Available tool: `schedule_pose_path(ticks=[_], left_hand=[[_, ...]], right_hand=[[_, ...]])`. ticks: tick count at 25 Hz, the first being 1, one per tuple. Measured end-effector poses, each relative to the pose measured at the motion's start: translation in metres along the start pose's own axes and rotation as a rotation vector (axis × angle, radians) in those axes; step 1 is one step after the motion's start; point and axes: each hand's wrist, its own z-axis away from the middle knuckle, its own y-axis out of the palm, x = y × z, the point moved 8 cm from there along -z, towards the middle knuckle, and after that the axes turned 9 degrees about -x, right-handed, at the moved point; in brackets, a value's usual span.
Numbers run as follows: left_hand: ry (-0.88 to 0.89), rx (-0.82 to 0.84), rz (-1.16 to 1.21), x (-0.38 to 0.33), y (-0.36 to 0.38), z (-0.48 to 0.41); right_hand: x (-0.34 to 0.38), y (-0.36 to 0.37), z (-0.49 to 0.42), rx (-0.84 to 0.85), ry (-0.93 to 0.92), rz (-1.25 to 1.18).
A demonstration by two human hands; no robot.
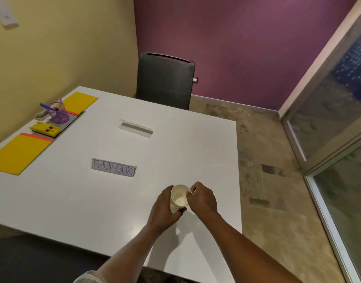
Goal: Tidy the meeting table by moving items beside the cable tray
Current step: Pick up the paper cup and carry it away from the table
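Observation:
A white paper cup is tilted toward me above the near right part of the white table. My left hand grips its side from the left and below. My right hand pinches its rim from the right. The grey cable tray lies at the table's far left edge. On the tray stand a purple pen holder with a blue pen and a yellow stapler-like block. A folded name card reading PHUNSUK stands near the table's middle.
Two yellow folders lie beside the tray, one far and one near. A recessed cable slot sits mid-table. A black chair stands at the far side. A glass partition is on the right.

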Motion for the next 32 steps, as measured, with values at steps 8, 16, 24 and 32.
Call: schedule_pose_path(ticks=[8,16,24,32], left_hand=[[-0.123,-0.063,-0.074,0.043,-0.009,0.006],[-0.264,-0.109,-0.096,0.083,0.027,-0.012],[-0.118,-0.129,-0.248,0.083,0.028,-0.013],[0.062,-0.225,-0.467,0.023,0.033,-0.04]], right_hand=[[0.023,0.019,0.0,0.111,-0.133,0.008],[0.009,0.026,-0.061,0.163,-0.15,0.042],[-0.005,0.014,-0.081,0.131,-0.134,0.028],[-0.028,-0.033,-0.105,0.069,-0.096,-0.046]])
